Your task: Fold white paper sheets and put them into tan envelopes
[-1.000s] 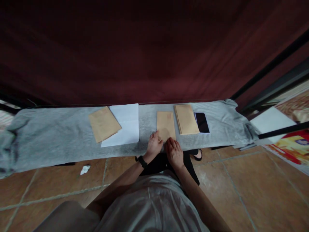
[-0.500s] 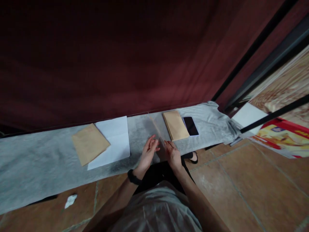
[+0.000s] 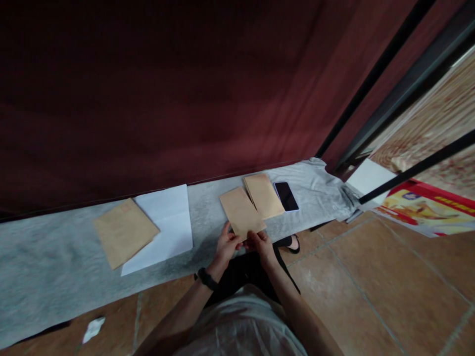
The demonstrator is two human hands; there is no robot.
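A brown paper envelope [image 3: 241,211] is tilted out in front of me, its near edge between both hands. My left hand [image 3: 227,243] pinches its lower left corner, thumb on top. My right hand [image 3: 260,243] grips the near edge a little further right, with the fingertips partly hidden. Just beyond the held envelope, a stack of brown envelopes [image 3: 265,195] lies on the cloth, partly overlapped by it in view. Beside that stack lies a phone [image 3: 286,196] with a dark screen. To the left, more brown envelopes [image 3: 126,232] rest partly on white paper sheets [image 3: 172,220].
A grey cloth [image 3: 48,257] covers the long narrow surface. Behind it rises a dark red wall [image 3: 185,109]. Black bars [image 3: 419,165] and a red and yellow printed box [image 3: 423,207] are at the right. A crumpled white scrap [image 3: 93,330] lies on the tiled floor [image 3: 352,296].
The envelope in my right hand has turned from edge-on to face-up. My left hand, open and apart before, has closed on its corner. The view has shifted slightly.
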